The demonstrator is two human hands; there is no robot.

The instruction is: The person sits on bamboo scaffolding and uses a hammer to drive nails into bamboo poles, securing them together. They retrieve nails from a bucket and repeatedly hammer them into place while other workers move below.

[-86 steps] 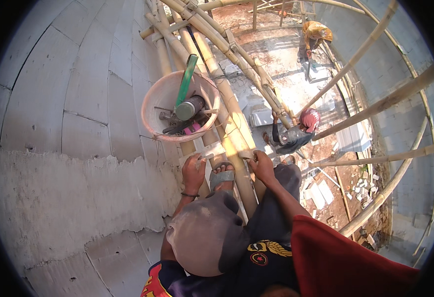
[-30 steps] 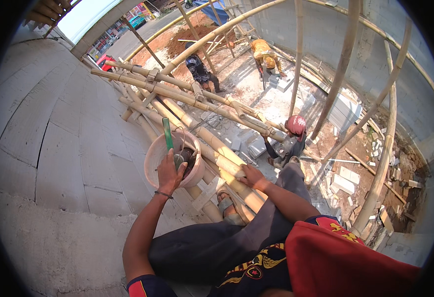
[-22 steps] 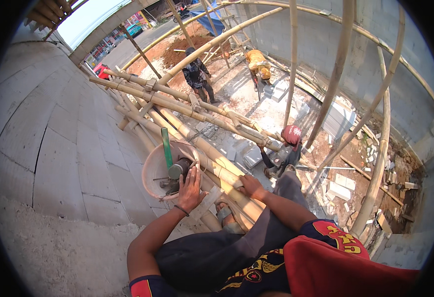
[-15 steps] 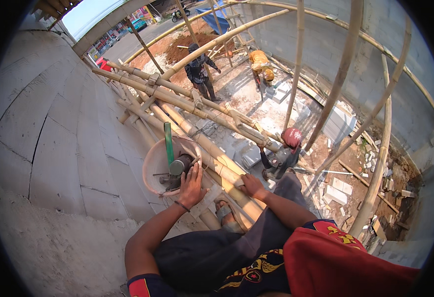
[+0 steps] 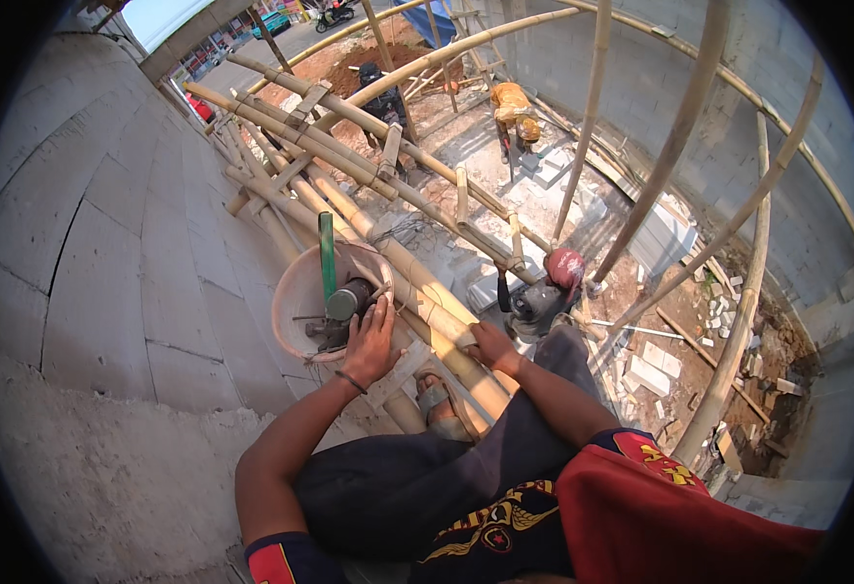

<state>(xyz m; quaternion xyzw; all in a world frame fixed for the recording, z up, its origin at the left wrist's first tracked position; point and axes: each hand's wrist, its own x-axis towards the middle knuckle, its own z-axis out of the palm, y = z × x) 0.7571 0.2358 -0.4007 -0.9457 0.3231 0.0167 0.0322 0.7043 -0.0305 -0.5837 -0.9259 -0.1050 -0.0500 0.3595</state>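
My knees, in dark trousers, fill the near view, and my foot in a grey sandal (image 5: pixel 439 407) rests on the bamboo scaffold poles (image 5: pixel 417 282) below me. My left hand (image 5: pixel 373 343) lies on the near rim of a pale pink bucket (image 5: pixel 296 292) with its fingers spread loosely over the edge, not clamped on anything. The bucket sits on the poles just beside the grey block wall (image 5: pixel 106 253). Inside it a green-handled tool (image 5: pixel 327 255) stands upright, next to a dark cylindrical tool (image 5: pixel 347 299) close to my fingertips. My right hand (image 5: pixel 490 343) is curled round one of the bamboo poles, to the right of the bucket.

Past my hands, far below, a person in a red helmet (image 5: pixel 565 266) works between the poles. Further off, white blocks (image 5: pixel 653 362) lie scattered on the dirt, and two more people, one in orange (image 5: pixel 513 105), stand at ground level.
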